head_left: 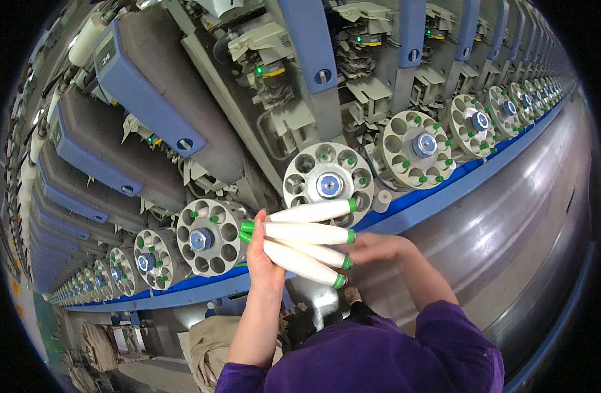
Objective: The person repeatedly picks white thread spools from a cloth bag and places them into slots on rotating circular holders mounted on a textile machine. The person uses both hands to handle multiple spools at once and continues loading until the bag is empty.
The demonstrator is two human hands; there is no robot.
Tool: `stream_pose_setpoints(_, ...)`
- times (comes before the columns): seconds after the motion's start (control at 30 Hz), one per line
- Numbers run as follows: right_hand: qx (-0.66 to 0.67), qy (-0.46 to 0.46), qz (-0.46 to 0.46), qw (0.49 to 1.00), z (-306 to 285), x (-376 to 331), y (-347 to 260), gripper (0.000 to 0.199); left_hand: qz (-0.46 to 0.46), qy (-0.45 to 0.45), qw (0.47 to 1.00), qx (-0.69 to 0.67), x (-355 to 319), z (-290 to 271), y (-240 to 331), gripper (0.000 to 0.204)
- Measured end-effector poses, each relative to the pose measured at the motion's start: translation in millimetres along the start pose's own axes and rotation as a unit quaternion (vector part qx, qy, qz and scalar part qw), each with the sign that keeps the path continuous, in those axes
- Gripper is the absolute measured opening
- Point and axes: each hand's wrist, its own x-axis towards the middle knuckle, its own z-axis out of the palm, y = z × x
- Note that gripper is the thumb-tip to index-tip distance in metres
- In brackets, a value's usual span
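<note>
My left hand (265, 267) is closed around several white yarn bobbins (307, 232) with green ends, gripping them at their left ends. They fan out to the right in front of my body, tips apart. Close to their right ends is my right hand (375, 249); its fingers are partly hidden behind the bobbins, so I cannot tell whether it grips any. Just beyond the bobbins stands a round grey magazine (306, 171) with a blue hub. Some of its pockets hold green-tipped bobbins, and its lower edge is partly covered by the bobbins in my hand.
More round magazines, one left (200, 263) and one right (400, 162), continue the row both ways. Blue-and-grey machine units (146, 85) rise behind them. A blue rail (438, 204) runs along the front, beside a shiny metal surface (503, 216). Beige cloth (212, 344) lies below left.
</note>
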Motion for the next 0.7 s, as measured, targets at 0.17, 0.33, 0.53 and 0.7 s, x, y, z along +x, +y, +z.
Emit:
stream_pose_setpoints(0.17, 0.173, 0.184, -0.002, 0.968, -91.9, -46.7, 1.2, 0.011, -0.009, 0.015, 0.998, 0.053, 26.2, 4.3, -5.1, 0.041)
stream_pose_setpoints(0.33, 0.264, 0.331, -0.053, 0.904, -152.0, -58.3, 6.0, 0.023, 0.047, -0.012, 0.984, 0.169, 61.4, 12.2, -59.6, 0.034)
stream_pose_setpoints(0.53, 0.127, 0.303, 0.030, 0.944, -87.4, -34.4, 13.8, 0.017, 0.193, -0.141, 0.799, 0.551, 55.2, 33.9, -109.3, 0.029)
stream_pose_setpoints(0.7, 0.093, 0.002, 0.051, 0.994, 13.6, -34.4, 32.8, 0.042, 0.038, -0.091, 0.945, 0.311, 42.8, 27.2, -62.7, 0.034)
